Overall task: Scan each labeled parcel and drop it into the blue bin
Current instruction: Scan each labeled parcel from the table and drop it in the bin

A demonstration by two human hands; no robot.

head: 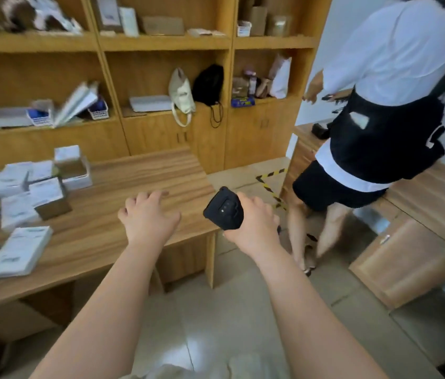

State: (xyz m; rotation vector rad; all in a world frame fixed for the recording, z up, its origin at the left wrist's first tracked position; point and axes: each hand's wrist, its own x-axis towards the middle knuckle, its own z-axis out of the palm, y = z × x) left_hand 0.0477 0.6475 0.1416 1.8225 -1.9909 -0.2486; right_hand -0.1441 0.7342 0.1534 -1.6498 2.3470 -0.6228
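**Over the tabletop's right end: one hand bare, one holding the scanner**

At the right end of the long wooden tabletop [139, 173], both forearms reach forward from the bottom of the view. The left hand [147, 217] is held palm down above the wood, wrist straight, fingers spread and gently curved. Its grip is wide and holds nothing; whether the fingertips touch the surface cannot be told. The right hand [256, 228] lies just past the tabletop's end, above the pale tiled floor [229, 324]. Its back faces the camera and its fingers are wrapped round the black handheld scanner [224, 209], whose broad head juts out to the left of the knuckles, toward the left hand. The two hands are near each other but apart.

The pile of white labelled parcels [19, 187] sits well to the left on the tabletop, out of reach of either hand. Among them is a brown cardboard box with a white label [51, 198], and a flat white labelled packet [20, 251] lies alone near the front edge.

Behind stands a wooden shelf unit [161, 42] holding a cream tote bag [180, 94] and a black drawstring bag [209, 83]. To the right, a second person in a white top and black shorts [385, 105] leans at another wooden desk [421, 192], beside yellow-and-black tape on the floor [270, 184].
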